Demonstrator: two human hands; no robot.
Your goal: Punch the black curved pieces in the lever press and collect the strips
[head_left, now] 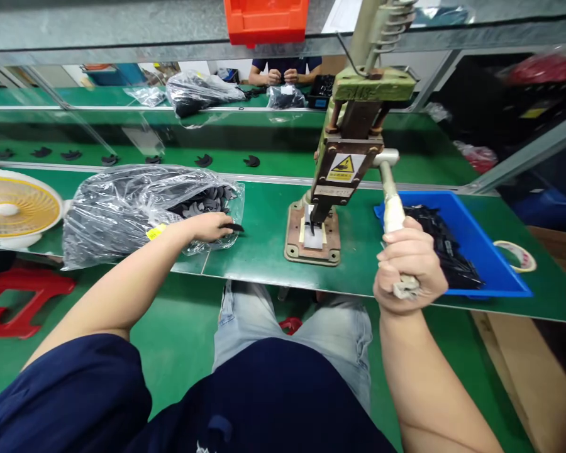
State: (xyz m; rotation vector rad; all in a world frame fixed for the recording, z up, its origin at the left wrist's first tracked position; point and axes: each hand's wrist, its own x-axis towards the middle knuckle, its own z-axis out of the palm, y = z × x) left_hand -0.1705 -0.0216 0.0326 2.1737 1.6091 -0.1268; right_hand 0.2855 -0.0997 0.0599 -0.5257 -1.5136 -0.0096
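Note:
My left hand [210, 227] is closed on a thin, curved black plastic part [233, 227], just by the mouth of a clear plastic bag [117, 207]. Dark grey curved pieces [207, 201] fill that bag. My right hand [410, 267] is wrapped round the taped lever [392, 204] of a green hand press [346, 157]. Under the ram, a small dark part [312, 223] stands at the light metal fixture [314, 239] on the press base [292, 242]; its details are too small to tell.
Right of the press is a blue tray [504, 270] of black parts, with a tape roll [516, 257] beside it. A fan [21, 204] stands at left. Several black pieces [204, 160] lie along the back strip. Across the bench, a person's hands [283, 76] are close together. An orange bin [266, 22] hangs above.

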